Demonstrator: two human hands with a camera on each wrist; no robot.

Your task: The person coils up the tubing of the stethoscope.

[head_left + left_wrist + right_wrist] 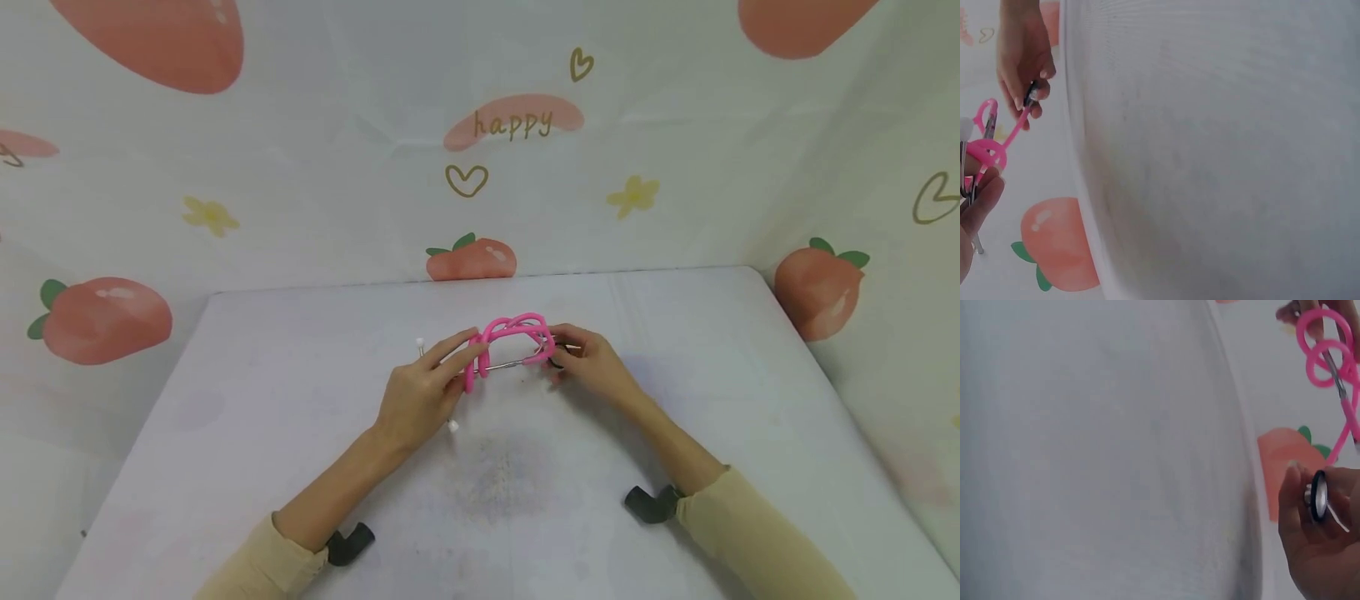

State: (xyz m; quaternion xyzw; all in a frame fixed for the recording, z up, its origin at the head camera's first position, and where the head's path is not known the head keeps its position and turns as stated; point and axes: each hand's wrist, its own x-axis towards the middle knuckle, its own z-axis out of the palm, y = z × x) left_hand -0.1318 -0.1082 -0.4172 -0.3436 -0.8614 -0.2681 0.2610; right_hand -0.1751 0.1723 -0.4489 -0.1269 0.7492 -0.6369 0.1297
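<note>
A pink stethoscope is held between the two hands over the middle of the table. Its tubing (538, 356) is wound in loops, with a metal ear tube running across them. My left hand (420, 396) grips the looped tubing and metal tubes at the left end; white ear tips (453, 426) stick out on either side of it. At the other end, the fingers of my right hand (596, 362) hold the round, black-rimmed chest piece (1319, 497). A straight length of pink tubing links that hand to the loops in the left wrist view.
A white-covered table (300, 517) lies beneath the hands. Black elbow-shaped pieces (351, 545) show beside both sleeve cuffs. Behind and along the sides hangs a white cloth (337, 167) printed with peaches, flowers and hearts.
</note>
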